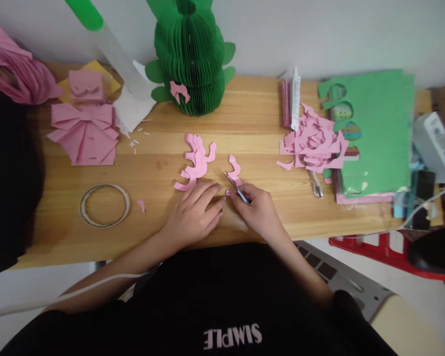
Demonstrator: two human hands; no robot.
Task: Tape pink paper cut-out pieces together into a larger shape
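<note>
My right hand (258, 207) is closed around a slim pointed metal tool (239, 190) with a bluish handle; its exact kind is too small to make out. The tool's tip lies over a curvy pink paper cutout (235, 168) on the table, and the lower part of that paper runs under my right fingers. My left hand (195, 213) rests palm down, fingers stretched out and lightly bent, holding nothing I can see. Just beyond its fingertips is a loose pile of similar pink cutouts (197, 160).
Behind stands a green honeycomb paper decoration (189, 59). Folded pink paper bows (85, 131) and a tape ring (82, 207) are at left. To the right lie pink scraps (315, 141), a white tube (295, 99) and green sheets (381, 133). The wooden table (259, 133) ends near my body.
</note>
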